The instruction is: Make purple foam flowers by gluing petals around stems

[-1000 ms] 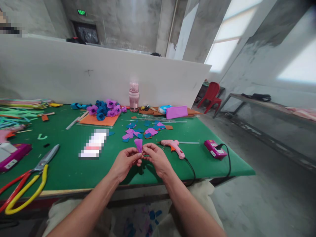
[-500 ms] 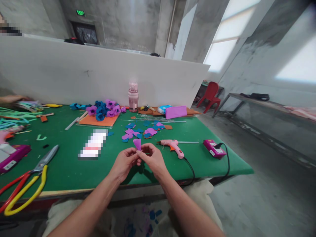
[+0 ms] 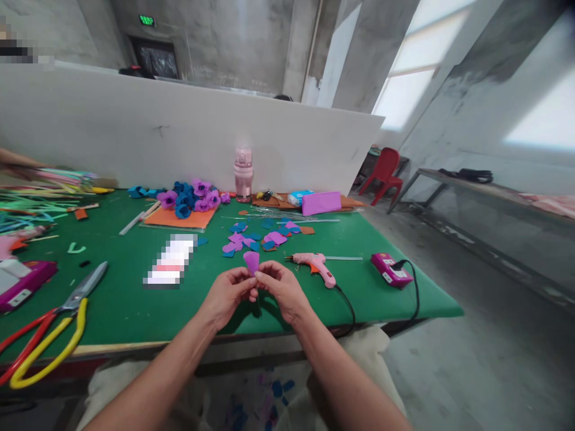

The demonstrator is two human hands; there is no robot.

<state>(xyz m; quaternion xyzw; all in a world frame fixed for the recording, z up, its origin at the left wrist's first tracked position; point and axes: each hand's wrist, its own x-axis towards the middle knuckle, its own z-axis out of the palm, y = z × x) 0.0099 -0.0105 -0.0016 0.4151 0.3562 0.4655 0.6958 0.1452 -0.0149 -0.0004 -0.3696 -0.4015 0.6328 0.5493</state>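
Note:
My left hand (image 3: 227, 294) and my right hand (image 3: 281, 288) meet above the near edge of the green table (image 3: 130, 299). Together they pinch the base of a small purple foam petal (image 3: 251, 261), rolled into a cone that points up. A thin stem seems to hang below the fingers, hard to make out. Just beyond lie loose purple and blue foam petals (image 3: 258, 238). A pink glue gun (image 3: 317, 264) rests on the table right of my right hand.
Large red-and-yellow shears (image 3: 49, 326) lie at the near left. Finished blue and purple flowers (image 3: 191, 197) sit on an orange sheet, a pink bottle (image 3: 243, 173) behind. A magenta power box (image 3: 390, 270) lies far right. Another person's arm (image 3: 18, 160) reaches over coloured strips at far left.
My hands have barely moved, still turning the petal between the fingers. At the far left the other person's arm has come in over the coloured strips.

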